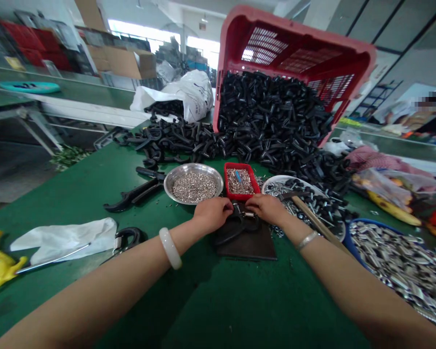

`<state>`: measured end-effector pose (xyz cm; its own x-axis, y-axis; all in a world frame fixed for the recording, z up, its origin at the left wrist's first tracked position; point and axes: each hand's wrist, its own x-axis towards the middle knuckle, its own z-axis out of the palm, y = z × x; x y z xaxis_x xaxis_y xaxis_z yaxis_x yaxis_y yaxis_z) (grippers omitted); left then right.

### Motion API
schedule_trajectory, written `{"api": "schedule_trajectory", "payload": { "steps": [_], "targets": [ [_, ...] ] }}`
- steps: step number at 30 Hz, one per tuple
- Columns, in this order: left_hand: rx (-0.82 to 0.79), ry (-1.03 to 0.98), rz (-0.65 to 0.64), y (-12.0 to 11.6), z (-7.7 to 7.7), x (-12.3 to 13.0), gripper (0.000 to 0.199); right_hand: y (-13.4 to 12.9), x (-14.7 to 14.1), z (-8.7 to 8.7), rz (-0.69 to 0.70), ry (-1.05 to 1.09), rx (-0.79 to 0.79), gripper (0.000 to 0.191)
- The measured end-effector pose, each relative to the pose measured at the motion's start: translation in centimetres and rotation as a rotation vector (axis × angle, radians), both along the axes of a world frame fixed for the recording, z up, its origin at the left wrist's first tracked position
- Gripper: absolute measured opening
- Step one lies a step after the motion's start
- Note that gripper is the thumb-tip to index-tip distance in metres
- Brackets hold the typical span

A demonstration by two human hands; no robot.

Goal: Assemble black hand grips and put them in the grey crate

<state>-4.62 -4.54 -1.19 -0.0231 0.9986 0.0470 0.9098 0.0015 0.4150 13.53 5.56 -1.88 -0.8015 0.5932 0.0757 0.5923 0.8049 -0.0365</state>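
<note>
Head view: my left hand (212, 213) and right hand (268, 208) pinched the black clamp (235, 230), presumably (dark plate (252, 248) beneath) for steadiness.

"What lies toward your right edge of the table (225, 308)?"

"You have a banana (392, 208) there, a clear plastic bag (380, 186) just beside it, and a pink checked cloth (376, 159) behind the bag."

"And away on your left?"

"You'll see a turquoise oval tray (49, 88), an open cardboard box (123, 63), and green leaves (69, 159) low beside your table."
</note>
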Motion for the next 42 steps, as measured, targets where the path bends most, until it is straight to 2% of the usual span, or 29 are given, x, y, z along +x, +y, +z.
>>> {"api": "schedule_trajectory", "payload": {
  "steps": [6, 10, 13, 15, 18, 22, 27, 34, 42],
  "targets": [
    [0.054, 0.014, -0.025, -0.1, 0.4, 0.5, 0.015, -0.1, 0.3, 0.1, -0.016, -0.078, 0.016, 0.017],
    [0.108, 0.048, -0.080, 0.1, 0.4, 1.2, 0.014, -0.8, 0.6, 0.9, -0.046, 0.069, -0.017, 0.015],
    [0.148, 0.085, -0.091, 0.4, -0.1, 1.6, 0.015, -2.4, 0.7, 1.6, -0.048, 0.209, -0.055, 0.012],
    [0.176, 0.095, -0.116, 0.6, -0.5, 1.6, 0.015, -3.8, 0.7, 1.8, -0.038, 0.218, -0.091, 0.011],
    [0.208, 0.118, -0.170, 0.7, -0.7, 1.7, 0.015, -5.6, 0.6, 1.4, -0.098, 0.194, -0.107, 0.012],
    [0.229, 0.254, -0.247, 0.7, -0.4, 2.2, 0.019, -6.5, 0.3, 0.9, -0.212, 0.207, -0.103, 0.012],
    [0.231, 0.422, -0.375, 0.4, -0.4, 2.7, 0.024, -6.6, 0.3, 0.9, -0.245, 0.245, -0.098, 0.011],
    [0.235, 0.304, -0.329, 0.7, -1.4, 1.6, 0.027, -7.1, 0.2, 0.9, -0.262, 0.189, -0.052, 0.013],
    [0.207, 0.158, -0.284, 0.6, -0.8, 1.4, 0.020, -6.5, 0.1, 0.4, -0.234, 0.243, -0.050, 0.011]
  ]
}}
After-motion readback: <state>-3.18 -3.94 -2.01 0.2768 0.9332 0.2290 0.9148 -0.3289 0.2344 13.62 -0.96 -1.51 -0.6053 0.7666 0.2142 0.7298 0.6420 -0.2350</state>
